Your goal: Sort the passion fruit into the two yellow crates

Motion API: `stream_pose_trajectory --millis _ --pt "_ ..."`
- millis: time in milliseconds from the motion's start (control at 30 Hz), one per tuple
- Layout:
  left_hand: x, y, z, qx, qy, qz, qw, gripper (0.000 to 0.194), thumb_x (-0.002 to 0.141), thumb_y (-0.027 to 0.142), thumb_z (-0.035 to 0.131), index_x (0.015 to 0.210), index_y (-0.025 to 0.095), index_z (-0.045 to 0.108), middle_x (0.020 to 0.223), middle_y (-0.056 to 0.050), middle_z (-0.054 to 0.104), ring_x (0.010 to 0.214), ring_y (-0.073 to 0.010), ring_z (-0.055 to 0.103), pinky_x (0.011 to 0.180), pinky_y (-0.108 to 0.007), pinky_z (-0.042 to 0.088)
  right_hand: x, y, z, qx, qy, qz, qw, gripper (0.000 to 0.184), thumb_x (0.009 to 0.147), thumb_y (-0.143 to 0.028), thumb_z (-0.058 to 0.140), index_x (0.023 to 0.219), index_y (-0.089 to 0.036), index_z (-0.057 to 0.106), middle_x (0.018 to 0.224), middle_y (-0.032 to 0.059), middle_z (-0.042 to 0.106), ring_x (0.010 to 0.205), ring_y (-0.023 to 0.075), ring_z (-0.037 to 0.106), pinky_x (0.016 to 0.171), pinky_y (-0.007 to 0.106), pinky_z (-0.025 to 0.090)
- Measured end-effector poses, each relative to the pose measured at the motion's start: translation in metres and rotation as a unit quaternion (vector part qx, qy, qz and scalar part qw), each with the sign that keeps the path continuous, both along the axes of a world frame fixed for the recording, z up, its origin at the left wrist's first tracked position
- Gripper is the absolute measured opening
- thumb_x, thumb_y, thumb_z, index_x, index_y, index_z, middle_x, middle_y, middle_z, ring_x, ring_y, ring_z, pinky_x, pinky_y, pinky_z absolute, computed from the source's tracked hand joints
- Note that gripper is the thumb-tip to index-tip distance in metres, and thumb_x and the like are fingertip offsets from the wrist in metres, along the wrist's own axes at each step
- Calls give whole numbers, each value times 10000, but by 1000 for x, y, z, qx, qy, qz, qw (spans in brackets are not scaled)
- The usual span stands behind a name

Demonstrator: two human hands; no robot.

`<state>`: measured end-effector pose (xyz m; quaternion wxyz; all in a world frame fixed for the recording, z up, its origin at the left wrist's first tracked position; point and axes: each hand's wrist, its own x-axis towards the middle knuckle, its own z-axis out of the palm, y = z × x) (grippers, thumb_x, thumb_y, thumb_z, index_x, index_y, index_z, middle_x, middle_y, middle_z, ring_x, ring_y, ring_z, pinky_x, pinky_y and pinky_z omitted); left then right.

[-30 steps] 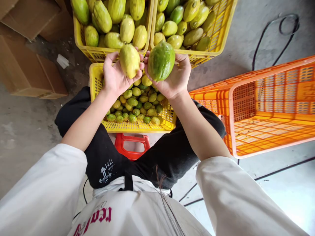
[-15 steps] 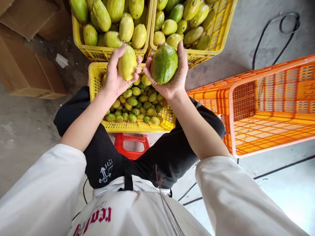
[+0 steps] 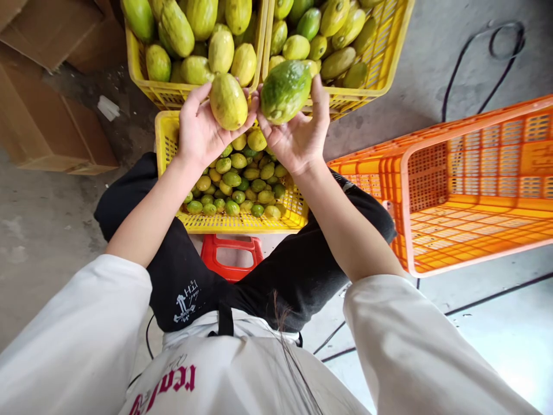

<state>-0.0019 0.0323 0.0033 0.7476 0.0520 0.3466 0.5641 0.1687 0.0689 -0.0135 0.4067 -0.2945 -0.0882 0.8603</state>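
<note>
In my left hand (image 3: 199,131) is a yellow lemon (image 3: 228,101), held between the thumb and the fingers curled behind it. My right hand (image 3: 303,143) holds a larger, glossy green lemon (image 3: 285,92), tilted so one end faces me. Thumb and fingers hold it up, away from the palm. Both fruits are side by side, with the fingertips of the two hands close together. Beneath them, between my knees, a yellow crate (image 3: 242,223) contains many smaller-looking yellow and green lemons (image 3: 233,178).
Two more yellow crates, left (image 3: 151,91) and right (image 3: 391,63), stand ahead, filled with yellow-green fruit. An orange crate (image 3: 404,190) lies on its side to my right. Cardboard boxes (image 3: 47,115) are at the left. A red stool (image 3: 228,271) and black cables (image 3: 449,80) show too.
Both lemons have been turned in my fingers. The green one now lies more sideways and slightly farther up, out of the palm; the yellow one has shifted a little right.
</note>
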Motion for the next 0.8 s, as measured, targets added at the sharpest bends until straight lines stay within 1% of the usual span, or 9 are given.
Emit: stream_pose_trajectory --millis 67,167,233,333,467,533,600,700,800 --pt "0 1 1 -5 14 -10 1000 316 1018 431 439 1160 300 690 899 -20 795 1151 -263 681 736 -316 570 0 0 -3 12 26 -21 999 233 865 -500 637 963 -289 640 884 -8 770 954 190 693 886 340 609" --pt "1 2 3 5 43 -21 999 357 1055 470 407 945 264 676 789 -6 738 783 -166 716 475 -240 456 0 0 -8 24 15 -49 998 215 944 -450 586 902 -241 617 803 -11 757 863 154 699 922 328 604" --pt "2 3 5 3 61 -20 998 462 1075 489 327 837 239 634 712 2 680 604 -115 653 414 -216 405 -2 0 -10 25 -7 -34 999 163 921 -419 589 890 -262 618 829 -16 758 930 179 709 937 365 608" --pt "3 3 6 -8 63 -34 997 575 1083 488 210 762 211 599 683 -7 644 514 -92 600 400 -204 398 -5 -1 -6 18 -31 18 999 132 769 -431 647 859 -336 628 890 -22 761 1168 236 667 977 414 591" --pt "3 4 2 -35 63 -32 997 564 1033 577 264 918 229 692 739 -60 699 700 -200 711 460 -267 480 -7 0 3 -28 -57 34 997 236 642 -502 623 856 -405 643 932 -13 777 1340 266 574 1021 453 538" --pt "2 4 -1 -43 60 -23 997 533 1018 570 288 1045 252 715 796 -75 736 844 -250 736 524 -301 524 -6 0 5 -28 -66 33 997 276 660 -551 594 882 -398 654 934 -7 780 1330 278 582 1013 465 538" --pt "1 3 -3 -24 41 -25 999 489 1024 482 286 1128 261 709 854 -71 759 936 -260 729 589 -315 545 -3 0 4 -11 -60 35 997 305 704 -580 547 899 -378 665 934 0 776 1288 285 605 983 467 558" --pt "0 3 -4 0 15 -41 999 461 1017 364 287 1218 252 686 918 -69 783 1064 -275 696 751 -362 581 1 2 1 -27 -25 29 999 299 721 -511 530 933 -357 673 874 -1 756 1267 281 595 970 470 556" --pt "1 3 -5 -32 14 -42 999 390 1007 402 384 1243 295 676 908 -55 800 1189 -291 643 895 -398 579 2 3 -2 -60 7 12 998 305 681 -394 562 963 -354 672 812 -16 733 1294 267 564 1002 456 528"
